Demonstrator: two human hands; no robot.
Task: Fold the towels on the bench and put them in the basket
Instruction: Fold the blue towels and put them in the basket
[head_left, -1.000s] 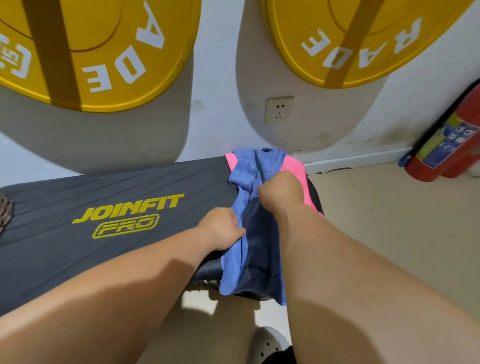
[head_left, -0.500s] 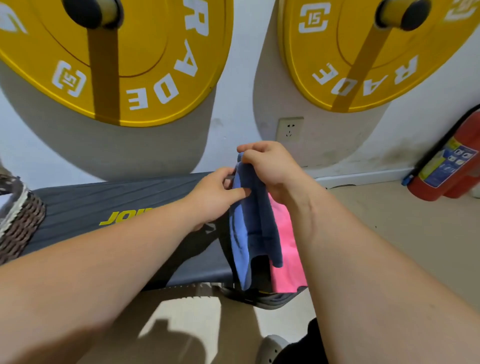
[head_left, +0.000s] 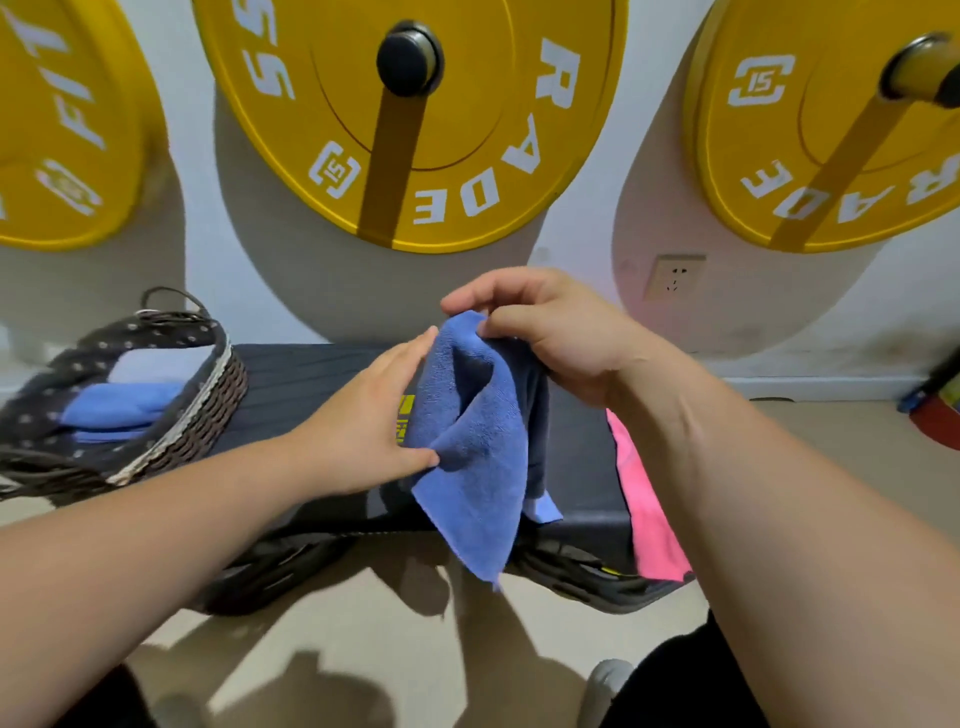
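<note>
A blue towel (head_left: 475, 457) hangs in the air above the black bench (head_left: 311, 384). My right hand (head_left: 550, 332) pinches its top corner between thumb and fingers. My left hand (head_left: 374, 415) touches the towel's left edge with straight fingers, thumb under a fold. A pink towel (head_left: 649, 514) lies draped over the bench's right end, partly hidden by my right arm. A wicker basket (head_left: 202, 415) with a dotted dark lining stands on the bench's left end and holds folded blue and pale towels (head_left: 124, 405).
Yellow weight plates (head_left: 415, 124) hang on the white wall behind the bench. A wall socket (head_left: 675, 275) sits to the right, and a red fire extinguisher (head_left: 940, 415) is at the far right edge. Beige floor lies in front.
The blue towel has been lifted off the bench and now hangs from my right hand. The view has swung left and up, bringing the basket into sight.
</note>
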